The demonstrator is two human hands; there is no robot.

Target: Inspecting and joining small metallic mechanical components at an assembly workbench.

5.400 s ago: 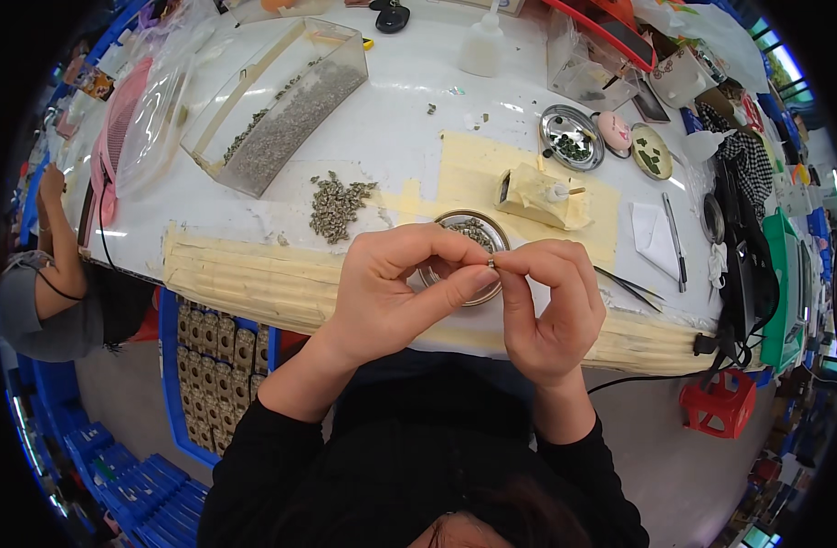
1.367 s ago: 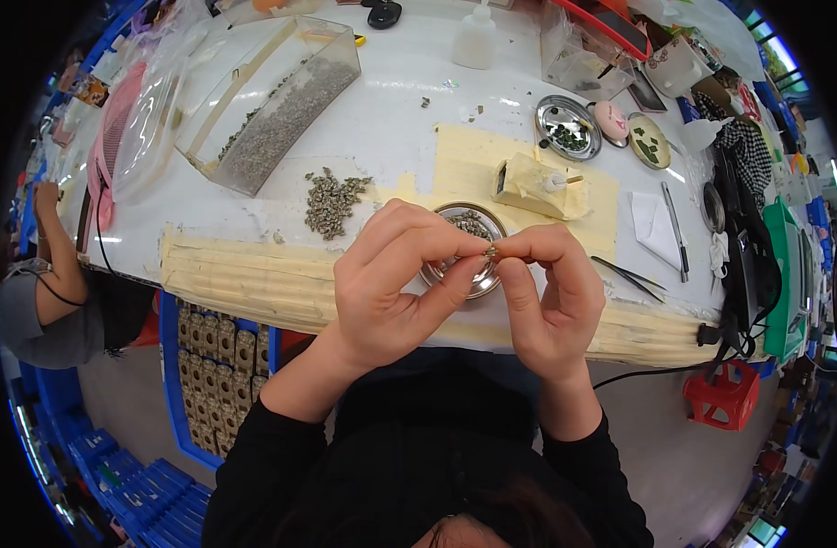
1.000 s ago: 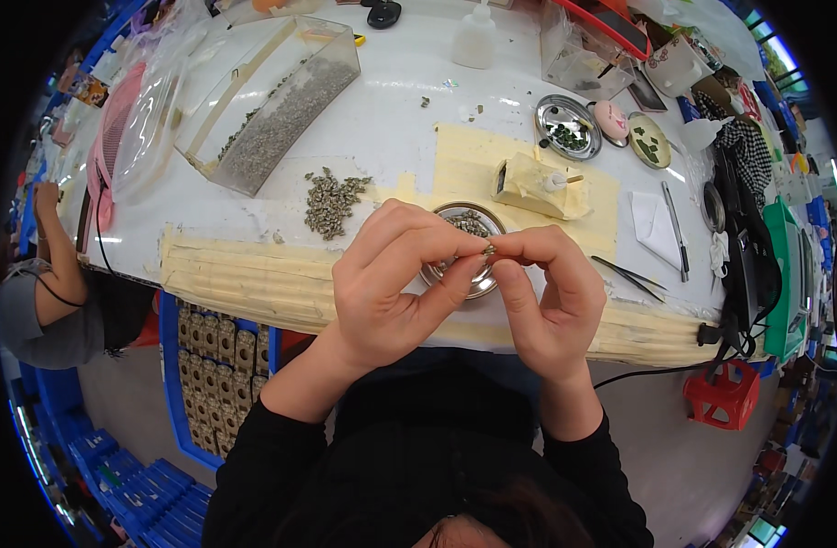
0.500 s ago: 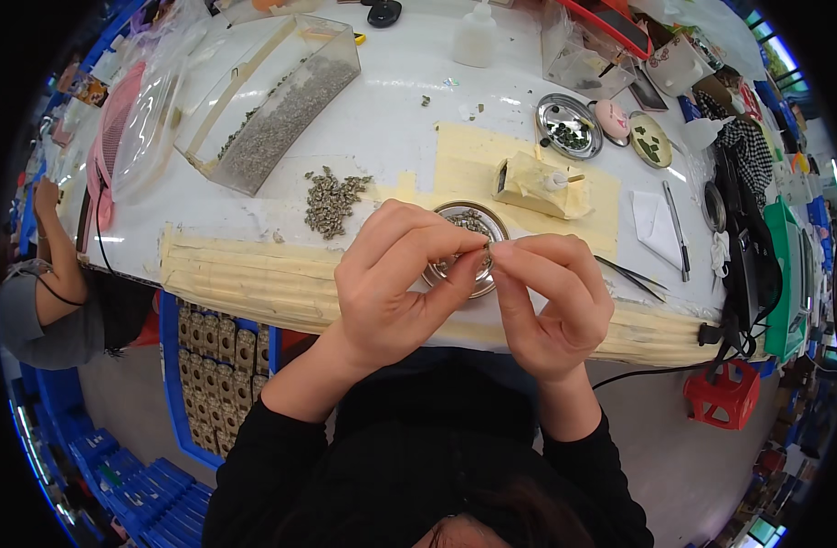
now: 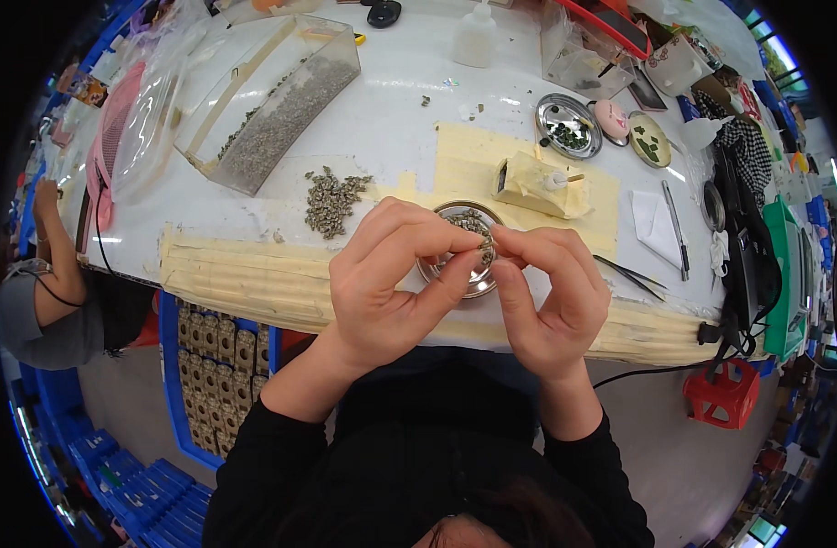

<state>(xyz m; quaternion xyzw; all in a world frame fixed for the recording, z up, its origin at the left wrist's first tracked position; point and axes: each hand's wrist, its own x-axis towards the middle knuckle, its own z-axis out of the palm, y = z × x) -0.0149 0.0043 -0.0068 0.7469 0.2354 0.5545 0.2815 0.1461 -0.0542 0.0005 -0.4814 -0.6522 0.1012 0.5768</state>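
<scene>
Nearest me, the fingertips of the two hands, which met half a second ago, have now come slightly apart. The right hand (image 5: pixel 555 297) has its thumb and forefinger parted; the left hand (image 5: pixel 382 279) keeps a near-closed pinch — whether a part is in it I can't tell against the clutter behind. I'd judge that handling of one piece has paused. Small metal parts (image 5: pixel 468 220) lie in the round dish (image 5: pixel 478 288) just behind the fingertips, with a loose heap (image 5: pixel 331 205) to its left. Tweezers (image 5: pixel 630 277) lie to the right on the white table (image 5: pixel 405 87). Farther back — a clear bin (image 5: pixel 290 114) of grey bits and a white bottle (image 5: pixel 475 41). Off left, a co-worker's arm (image 5: pixel 60 247) shows.
</scene>
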